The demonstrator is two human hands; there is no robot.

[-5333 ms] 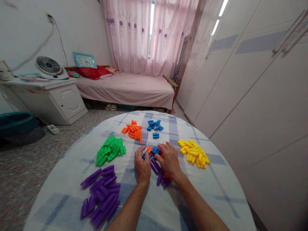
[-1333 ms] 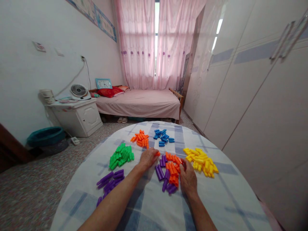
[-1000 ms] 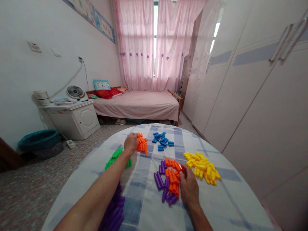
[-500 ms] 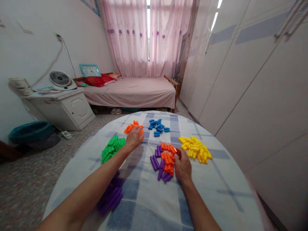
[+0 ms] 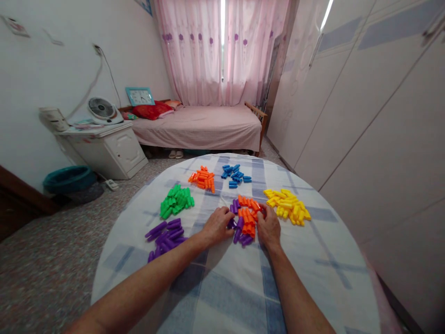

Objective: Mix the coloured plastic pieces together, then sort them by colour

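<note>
A mixed cluster of small bullet-shaped plastic tubes lies at mid-table, orange tubes (image 5: pixel 247 221) in the middle with purple tubes (image 5: pixel 238 230) along the left and lower side. My left hand (image 5: pixel 218 225) comes in from the left, its thumb and fingers closed around purple tubes at the cluster's edge. On the opposite side, my right hand (image 5: pixel 269 228) has curled fingers pinching at an orange tube; its palm side is hidden. Left of my left hand lies a purple pile (image 5: pixel 168 235), partly covered by my forearm. A yellow pile (image 5: pixel 288 205) sits right of my right hand.
Farther back are a green pile (image 5: pixel 176 201), another orange pile (image 5: pixel 202 178) and a blue pile (image 5: pixel 235 175). All lie on a round table with a checked cloth (image 5: pixel 222 297). Beyond stand a bed (image 5: pixel 201 125), a white cabinet (image 5: pixel 121 148) and a wardrobe (image 5: pixel 375 139).
My left hand has left the far orange pile and come back to the purple tubes of the mixed cluster. My right hand stays beside the cluster. The view has shifted slightly left.
</note>
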